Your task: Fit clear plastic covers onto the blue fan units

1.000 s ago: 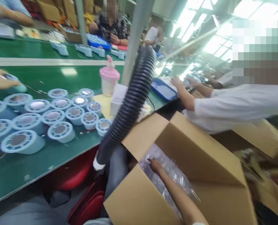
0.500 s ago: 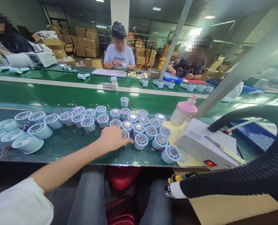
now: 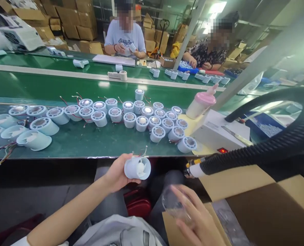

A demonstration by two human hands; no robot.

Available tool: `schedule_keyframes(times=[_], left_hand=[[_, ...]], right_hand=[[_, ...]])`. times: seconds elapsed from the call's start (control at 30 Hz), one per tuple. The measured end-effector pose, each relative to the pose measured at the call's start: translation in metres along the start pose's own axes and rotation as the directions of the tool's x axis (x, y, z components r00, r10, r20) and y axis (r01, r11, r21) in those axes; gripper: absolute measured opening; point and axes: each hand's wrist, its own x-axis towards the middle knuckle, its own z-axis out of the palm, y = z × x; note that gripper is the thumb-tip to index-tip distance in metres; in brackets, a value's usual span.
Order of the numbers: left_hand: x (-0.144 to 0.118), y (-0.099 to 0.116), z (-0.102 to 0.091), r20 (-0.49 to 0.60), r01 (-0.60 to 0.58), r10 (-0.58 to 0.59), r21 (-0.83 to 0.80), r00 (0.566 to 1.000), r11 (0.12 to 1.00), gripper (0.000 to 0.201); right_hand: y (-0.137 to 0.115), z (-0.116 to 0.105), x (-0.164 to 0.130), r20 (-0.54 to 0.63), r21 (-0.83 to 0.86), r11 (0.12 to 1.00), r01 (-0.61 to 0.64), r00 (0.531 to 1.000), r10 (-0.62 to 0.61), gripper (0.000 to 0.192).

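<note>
**Inspector:** State the grip, both hands.

**Assistant:** Left hand [image 3: 117,174] grasps a pale blue fan housing [image 3: 137,167] below the worktop [image 3: 72,143] edge, open end toward the camera, short wires sticking up from it. Right hand [image 3: 196,218] is clenched around a clear plastic cover [image 3: 173,205], held over the lap beside an open cardboard box [image 3: 256,205].

**Inspector:** Any legible writing?

**Assistant:** None readable. A white unit [image 3: 218,135] carries a red lit switch; its label is too small to tell.

**Inspector:** Surroundings, obstructions?

**Assistant:** Rows of matching housings [image 3: 141,119] stand on the green worktop. A pink-lidded bottle [image 3: 201,104] stands beside the white unit. A black corrugated hose [image 3: 256,150] crosses in front of the box. Two people sit opposite.
</note>
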Motion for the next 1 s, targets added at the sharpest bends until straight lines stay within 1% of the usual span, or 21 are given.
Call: schedule_keyframes(times=[0.03,0.07,0.1,0.13,0.17,0.2,0.23,0.27,0.33,0.37,0.4,0.43,0.5,0.57,0.6,0.67,0.73,0.77,0.83,0.93,1.0], left_hand=[[-0.001,-0.004,0.001,0.063,0.106,-0.103,-0.047,0.993,0.993,0.051],[-0.002,-0.007,0.002,0.121,0.174,-0.17,-0.022,0.978,0.985,0.051],[-0.004,-0.008,0.003,0.173,0.195,-0.202,0.054,0.964,0.979,0.048],[-0.005,-0.008,0.003,0.217,0.174,-0.206,0.16,0.954,0.972,0.044],[-0.007,-0.007,0.004,0.251,0.114,-0.19,0.289,0.949,0.951,0.039],[-0.01,-0.004,0.004,0.274,0.02,-0.149,0.424,0.95,0.906,0.033],[-0.013,-0.002,0.005,0.291,-0.092,-0.088,0.553,0.953,0.828,0.028],[-0.016,0.001,0.007,0.306,-0.201,-0.016,0.663,0.952,0.721,0.024],[-0.02,0.004,0.01,0.335,-0.352,0.128,0.788,0.933,0.505,0.018],[-0.022,0.004,0.011,0.341,-0.388,0.185,0.81,0.922,0.44,0.016],[-0.022,0.003,0.012,0.334,-0.399,0.222,0.816,0.916,0.417,0.016],[-0.022,0.0,0.012,0.32,-0.399,0.247,0.811,0.915,0.427,0.019],[-0.019,-0.007,0.01,0.291,-0.403,0.292,0.777,0.911,0.483,0.038],[-0.014,-0.016,0.005,0.287,-0.433,0.341,0.74,0.895,0.514,0.057],[-0.011,-0.019,0.003,0.3,-0.462,0.37,0.725,0.879,0.511,0.062],[-0.006,-0.023,-0.001,0.347,-0.518,0.405,0.713,0.846,0.472,0.063],[-0.003,-0.025,-0.003,0.406,-0.553,0.387,0.708,0.828,0.44,0.06],[-0.002,-0.025,-0.003,0.43,-0.559,0.363,0.699,0.827,0.446,0.061],[-0.001,-0.024,-0.003,0.445,-0.534,0.296,0.668,0.845,0.519,0.066],[-0.002,-0.022,0.0,0.406,-0.418,0.191,0.598,0.894,0.684,0.072],[-0.004,-0.02,0.001,0.391,-0.355,0.136,0.567,0.91,0.743,0.072]], right_hand=[[-0.011,0.007,0.013,-0.013,-0.05,0.998,0.022,1.0,-0.023,0.052],[-0.021,0.014,0.025,-0.038,-0.101,0.994,0.042,0.998,-0.046,0.051],[-0.028,0.019,0.037,-0.057,-0.155,0.987,0.045,0.997,-0.055,0.05],[-0.033,0.022,0.046,-0.07,-0.203,0.978,0.04,0.996,-0.056,0.05],[-0.036,0.025,0.054,-0.076,-0.24,0.97,0.033,0.996,-0.052,0.05],[-0.038,0.026,0.059,-0.071,-0.263,0.964,0.026,0.996,-0.046,0.048],[-0.038,0.027,0.063,-0.055,-0.267,0.963,0.025,0.998,-0.042,0.043],[-0.037,0.028,0.064,-0.033,-0.247,0.968,0.029,0.999,-0.038,0.037],[-0.036,0.027,0.064,0.029,-0.134,0.991,0.005,1.0,-0.001,0.023],[-0.036,0.026,0.063,0.061,-0.054,0.998,-0.038,0.997,0.041,0.016],[-0.036,0.025,0.062,0.087,0.027,0.995,-0.095,0.992,0.092,0.011],[-0.036,0.024,0.061,0.101,0.104,0.983,-0.151,0.985,0.141,0.008],[-0.039,0.021,0.061,0.093,0.225,0.946,-0.231,0.972,0.215,0.009],[-0.041,0.018,0.061,0.057,0.316,0.914,-0.254,0.967,0.248,0.018],[-0.042,0.017,0.062,0.043,0.356,0.898,-0.26,0.964,0.262,0.021],[-0.042,0.016,0.063,0.032,0.438,0.85,-0.292,0.95,0.31,0.022],[-0.041,0.017,0.064,0.044,0.53,0.773,-0.349,0.921,0.386,0.023],[-0.039,0.017,0.064,0.055,0.574,0.727,-0.377,0.904,0.425,0.024],[-0.036,0.018,0.065,0.081,0.639,0.646,-0.418,0.871,0.484,0.026],[-0.032,0.019,0.066,0.115,0.697,0.558,-0.45,0.838,0.533,0.026],[-0.031,0.019,0.066,0.145,0.736,0.487,-0.469,0.813,0.564,0.027]])
